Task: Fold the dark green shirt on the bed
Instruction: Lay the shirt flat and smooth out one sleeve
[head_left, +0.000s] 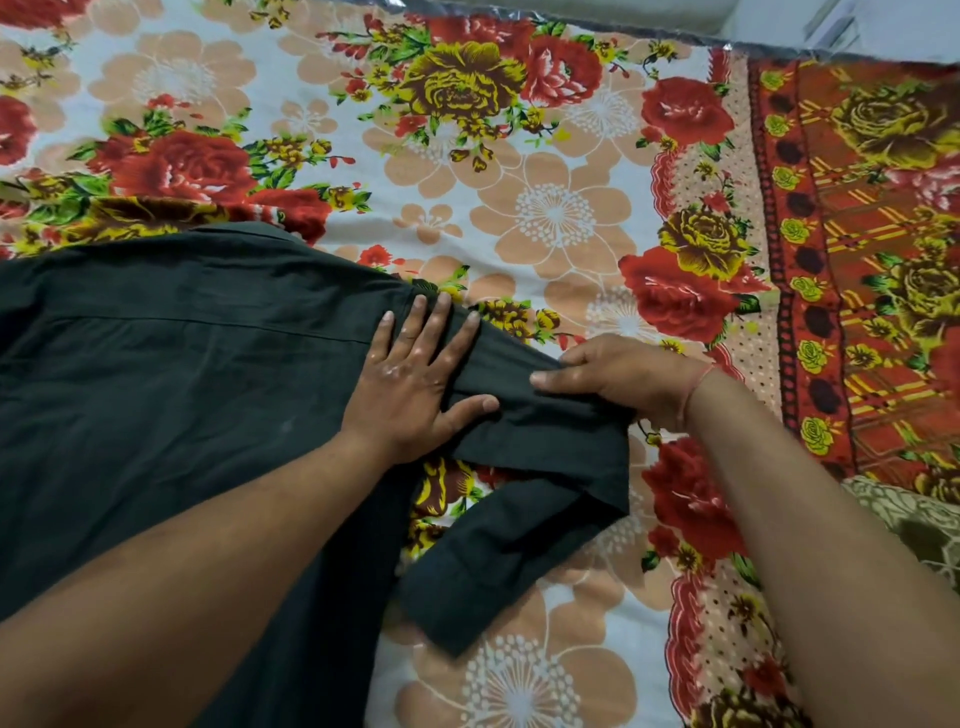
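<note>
The dark green shirt (171, 384) lies spread flat on the bed, its collar at the far edge and its body running off the left side of the view. My left hand (415, 374) presses flat, fingers apart, on the shirt's right shoulder. My right hand (618, 376) grips the right sleeve (519, 540) just beyond the shoulder. The sleeve bends under that hand and doubles back toward me, its cuff end lying on the bedsheet.
A floral bedsheet (545, 208) in red, peach and white covers the bed. Its red patterned border (841, 260) runs down the right side. A patterned olive cloth (924, 530) shows at the right edge. The bed's far edge meets a pale floor at top right.
</note>
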